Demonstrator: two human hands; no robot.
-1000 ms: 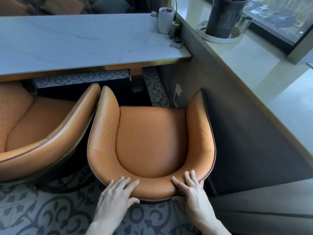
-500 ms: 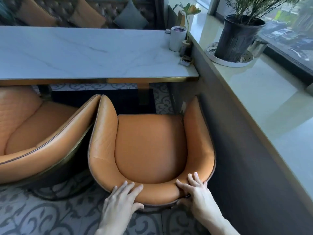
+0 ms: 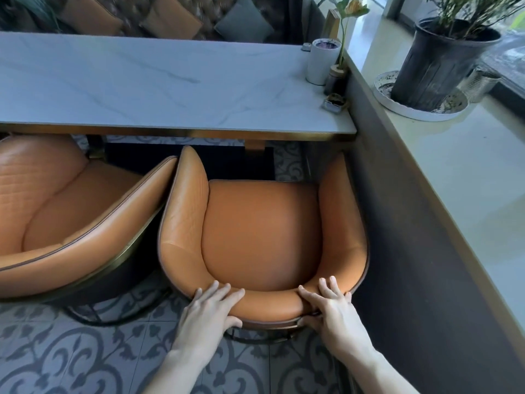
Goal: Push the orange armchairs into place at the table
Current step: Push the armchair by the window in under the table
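An orange leather armchair [image 3: 261, 231] stands in front of me, facing the white marble table [image 3: 159, 89]. Its armrest tips reach close to the table's gold front edge. My left hand [image 3: 210, 311] grips the top of the backrest at its left, fingers over the rim and thumb behind. My right hand [image 3: 329, 308] holds the backrest at its right the same way. A second orange armchair [image 3: 71, 214] sits to the left, turned at an angle, its rim touching the first chair's left armrest.
A dark low wall [image 3: 412, 223] with a pale ledge runs close along the chair's right side. On the ledge stands a black plant pot [image 3: 437, 66] in a white saucer. A white cup [image 3: 322, 62] and small items sit at the table's right end. Patterned floor tiles [image 3: 71, 356] lie below.
The armchair under my hands has slid forward toward the table, its armrests now nearer the table edge. Both hands have stayed on the backrest.
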